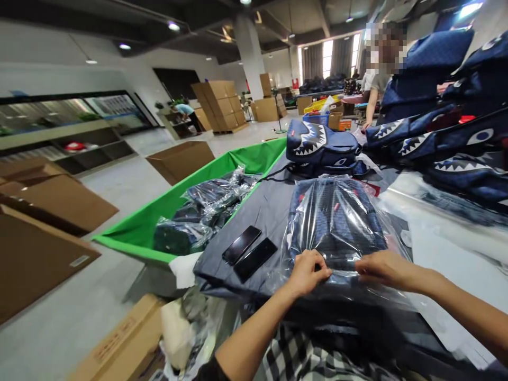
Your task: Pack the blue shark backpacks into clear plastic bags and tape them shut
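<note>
A dark blue backpack in a clear plastic bag (337, 219) lies flat on the grey-covered table (265, 206) in front of me. My left hand (307, 272) pinches the bag's near edge, fingers curled on the plastic. My right hand (381, 269) presses and grips the same edge a little to the right. Both hands sit at the bag's open end, close together.
Two black phones (248, 251) lie on the table left of the bag. A green bin (138, 233) holds several bagged backpacks. A shark-print backpack (321, 148) and a pile of others (444, 137) stand beyond. Cardboard boxes (43, 211) lie on the floor at left. A person (377, 79) stands at the back.
</note>
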A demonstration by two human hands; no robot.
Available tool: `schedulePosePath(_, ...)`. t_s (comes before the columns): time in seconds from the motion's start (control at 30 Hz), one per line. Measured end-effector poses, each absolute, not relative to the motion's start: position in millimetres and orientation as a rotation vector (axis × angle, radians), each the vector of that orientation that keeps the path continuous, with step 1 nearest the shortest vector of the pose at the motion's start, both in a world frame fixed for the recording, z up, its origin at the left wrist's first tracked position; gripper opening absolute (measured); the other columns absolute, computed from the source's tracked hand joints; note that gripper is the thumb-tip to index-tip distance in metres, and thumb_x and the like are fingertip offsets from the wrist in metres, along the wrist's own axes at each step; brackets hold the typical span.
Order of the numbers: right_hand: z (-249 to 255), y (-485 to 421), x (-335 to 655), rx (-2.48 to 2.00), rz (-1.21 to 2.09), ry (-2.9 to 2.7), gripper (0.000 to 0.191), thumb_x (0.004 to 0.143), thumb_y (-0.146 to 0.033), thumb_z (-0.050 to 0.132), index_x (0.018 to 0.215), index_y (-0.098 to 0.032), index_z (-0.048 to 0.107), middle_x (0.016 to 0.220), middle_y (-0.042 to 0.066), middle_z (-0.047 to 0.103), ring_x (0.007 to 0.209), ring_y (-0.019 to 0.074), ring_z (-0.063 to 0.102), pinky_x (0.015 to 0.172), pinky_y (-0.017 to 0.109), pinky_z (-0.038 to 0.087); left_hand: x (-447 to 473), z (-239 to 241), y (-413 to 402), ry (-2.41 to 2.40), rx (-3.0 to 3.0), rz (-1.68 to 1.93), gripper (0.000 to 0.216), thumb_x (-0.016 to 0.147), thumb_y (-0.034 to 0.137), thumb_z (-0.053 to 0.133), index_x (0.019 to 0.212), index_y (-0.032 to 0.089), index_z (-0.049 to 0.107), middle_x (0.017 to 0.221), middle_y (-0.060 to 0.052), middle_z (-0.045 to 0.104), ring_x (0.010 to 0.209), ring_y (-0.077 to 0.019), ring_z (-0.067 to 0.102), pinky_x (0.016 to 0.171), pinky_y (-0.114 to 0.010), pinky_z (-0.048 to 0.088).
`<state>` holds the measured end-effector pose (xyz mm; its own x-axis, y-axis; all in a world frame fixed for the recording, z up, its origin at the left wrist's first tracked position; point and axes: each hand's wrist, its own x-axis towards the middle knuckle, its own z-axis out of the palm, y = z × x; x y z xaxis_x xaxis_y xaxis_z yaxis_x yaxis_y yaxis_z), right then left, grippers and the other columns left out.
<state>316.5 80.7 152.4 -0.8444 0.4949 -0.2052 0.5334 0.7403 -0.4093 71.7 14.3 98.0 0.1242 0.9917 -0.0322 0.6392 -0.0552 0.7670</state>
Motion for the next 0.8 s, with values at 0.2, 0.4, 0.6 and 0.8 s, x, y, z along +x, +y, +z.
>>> schedulePosePath(0.2,146,109,320,1.427,-0.519,2.75,0.037,0.07,-0.049,0.079,0.084,-0.026,0.053,0.063,-0.003,0.061,0.063,0.0207,0.059,0.057,0.028,0.03,70,96,13,1.582,1.794,0.699,0.016,0.083,0.028,0.074,0.07,0.021,0.068,0.093,-0.001,0.069,0.099,-0.0222,0.059,0.093,-0.039,0.037)
schedulePosePath(0.4,145,82,336,1.606,-0.649,2.817,0.032,0.083,-0.052,0.064,0.076,-0.025,0.048,0.069,-0.001,0.062,0.062,0.0176,0.058,0.058,0.028,0.035,72,100,12,1.589,1.806,0.644,0.018,0.086,0.029,0.074,0.073,0.021,0.067,0.096,0.0,0.068,0.102,-0.0208,0.058,0.094,-0.037,0.038)
schedulePosePath(0.6,130,67,304,1.373,-0.546,2.652,0.035,0.069,-0.041,0.083,0.076,-0.025,0.053,0.074,-0.003,0.067,0.069,0.0204,0.062,0.058,0.028,0.027,54,105,-8,1.471,2.272,0.617,0.024,0.086,0.041,0.079,0.092,0.021,0.066,0.121,-0.002,0.069,0.125,-0.0239,0.055,0.111,-0.047,0.032)
schedulePosePath(0.8,121,78,301,1.418,-0.564,2.683,0.033,0.069,-0.042,0.079,0.073,-0.025,0.051,0.067,-0.004,0.063,0.061,0.0182,0.058,0.056,0.028,0.028,6,93,-20,1.753,2.479,0.549,0.009,0.093,0.03,0.073,0.089,0.024,0.069,0.117,0.0,0.072,0.128,-0.0247,0.052,0.118,-0.058,0.02)
